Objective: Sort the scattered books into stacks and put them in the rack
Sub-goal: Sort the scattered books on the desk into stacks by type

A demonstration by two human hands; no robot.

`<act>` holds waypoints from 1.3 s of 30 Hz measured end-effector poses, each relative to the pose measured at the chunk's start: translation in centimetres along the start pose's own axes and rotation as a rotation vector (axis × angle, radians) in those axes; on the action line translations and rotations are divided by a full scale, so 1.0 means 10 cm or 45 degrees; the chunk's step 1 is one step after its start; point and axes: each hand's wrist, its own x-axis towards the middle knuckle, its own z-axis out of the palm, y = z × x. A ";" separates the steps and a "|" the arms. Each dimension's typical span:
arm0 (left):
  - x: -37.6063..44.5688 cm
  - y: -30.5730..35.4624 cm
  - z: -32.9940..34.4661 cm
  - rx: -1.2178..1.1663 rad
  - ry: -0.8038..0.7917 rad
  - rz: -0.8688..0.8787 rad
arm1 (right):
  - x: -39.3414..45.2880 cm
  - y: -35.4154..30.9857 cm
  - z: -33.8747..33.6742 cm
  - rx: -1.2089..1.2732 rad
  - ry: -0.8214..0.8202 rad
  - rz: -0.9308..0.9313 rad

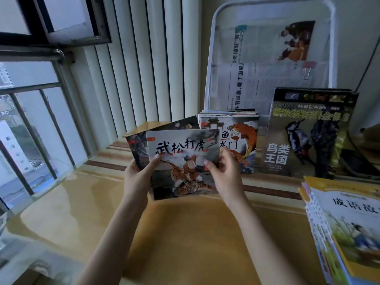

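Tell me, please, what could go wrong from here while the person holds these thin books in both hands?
1. The left hand and right hand hold the tiger book with darker books fanned behind it; one may slip out.
2. The carp book stack and the bird book stand leaning close behind; a bump could tip them.
3. The yellow stack sits near the table's right side; the right arm might knock it.

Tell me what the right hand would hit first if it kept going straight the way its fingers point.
Probably the tiger book that the right hand already pinches; its fingers point left across the cover toward the left hand. Depth is unclear.
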 end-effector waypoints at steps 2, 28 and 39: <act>0.05 0.07 0.34 0.099 -0.075 0.175 | 0.09 0.02 -0.15 -0.087 0.200 -0.104; 0.68 -0.87 1.40 0.167 -0.266 0.018 | 0.66 0.81 -0.56 -0.234 0.364 0.359; 0.79 -0.89 1.40 0.079 -0.478 0.082 | 0.73 0.82 -0.53 0.062 0.370 0.416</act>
